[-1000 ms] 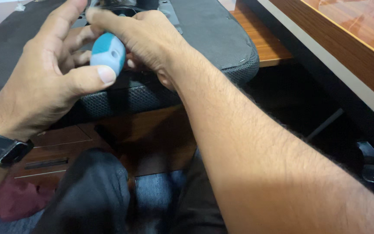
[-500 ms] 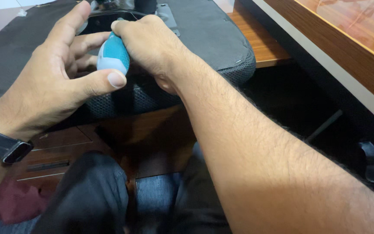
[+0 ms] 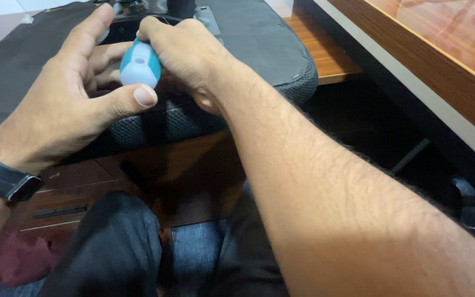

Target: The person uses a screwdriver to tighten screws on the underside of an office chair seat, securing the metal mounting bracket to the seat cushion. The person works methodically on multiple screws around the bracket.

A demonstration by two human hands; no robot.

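My right hand (image 3: 185, 52) is closed around a screwdriver with a teal and white handle (image 3: 140, 65), its rounded butt end facing me. The shaft and tip are hidden behind the hands. My left hand (image 3: 67, 102) lies beside the handle with fingers spread; its thumb sits just under the handle and its fingers rest against the underside of an overturned grey mesh office chair seat (image 3: 259, 44). A dark watch (image 3: 1, 179) is on my left wrist. Black metal chair hardware (image 3: 138, 8) shows just beyond the hands.
A wooden desk with a glossy top (image 3: 446, 55) runs along the right. A wooden shelf (image 3: 325, 55) lies under the seat. Drawers (image 3: 67, 192) are at lower left. My knees in dark trousers (image 3: 116, 247) fill the bottom. A chair base (image 3: 474, 209) sits at right.
The screwdriver handle has tilted so its butt end faces me more squarely, and both hands have shifted slightly. My left thumb has slid below the handle.
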